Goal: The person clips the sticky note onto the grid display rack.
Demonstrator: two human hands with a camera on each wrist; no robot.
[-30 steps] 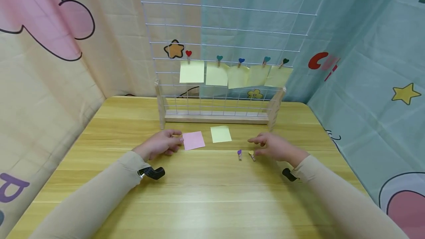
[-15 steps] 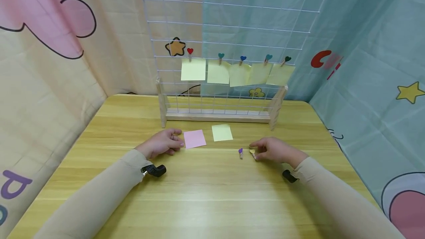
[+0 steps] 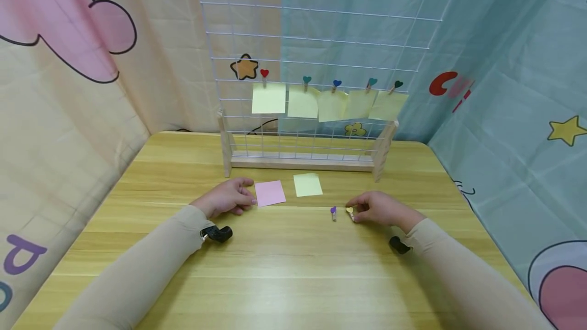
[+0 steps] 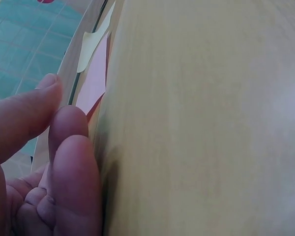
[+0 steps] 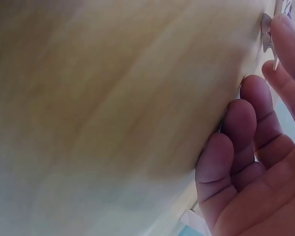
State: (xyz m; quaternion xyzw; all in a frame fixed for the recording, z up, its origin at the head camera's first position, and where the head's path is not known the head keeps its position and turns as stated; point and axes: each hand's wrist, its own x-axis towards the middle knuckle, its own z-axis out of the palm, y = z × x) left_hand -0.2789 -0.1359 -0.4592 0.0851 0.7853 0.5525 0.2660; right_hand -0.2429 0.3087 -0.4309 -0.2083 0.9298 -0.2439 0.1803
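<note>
My right hand pinches a small wooden clothespin with a yellow heart between thumb and index finger, low over the table. In the right wrist view the clothespin shows beside the thumb, with the other fingers loosely bent. Just left of it lies a second clothespin with a purple heart. Loosely curved and holding nothing, my left hand rests on the table, fingertips right at the left edge of a pink sticky note. A pale yellow sticky note lies to the right of the pink one.
Behind the notes stands a white wire grid rack on a wooden base. Several yellow notes hang from it in a row, each under a heart clothespin. Patterned curtains enclose the wooden table.
My right hand has lowered its index finger and closed thumb and finger on the yellow-heart clothespin. The left hand has stayed beside the pink note. The head view has shifted slightly.
</note>
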